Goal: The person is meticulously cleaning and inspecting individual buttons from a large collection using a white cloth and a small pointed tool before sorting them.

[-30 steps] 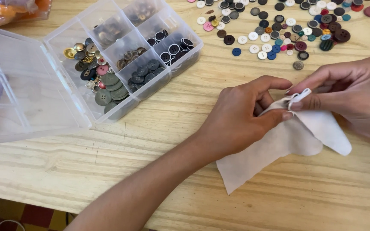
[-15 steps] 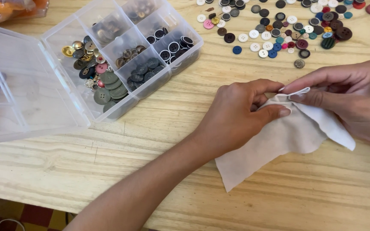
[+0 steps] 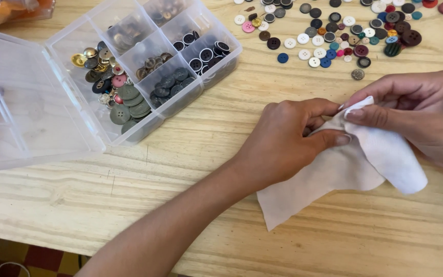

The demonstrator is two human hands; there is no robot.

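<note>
both hands are together, the left hand (image 3: pixel 283 136) and right hand (image 3: pixel 421 110) pinching the upper edge of the white cloth (image 3: pixel 344 174), seemingly to fold it, below the loose buttons (image 3: pixel 344 36), its lower part resting on the wooden table (image 3: pixel 129 205).

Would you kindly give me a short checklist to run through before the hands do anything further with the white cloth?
1. Left hand pinches white cloth at its top edge: ok.
2. Right hand pinches the same edge: ok.
3. Cloth's lower part rests on the wooden table: ok.
4. Loose buttons lie apart from the cloth: ok.
5. Clear compartment box open, lid flat: ok.
6. Button or needle held in the fold: cannot tell.
</note>
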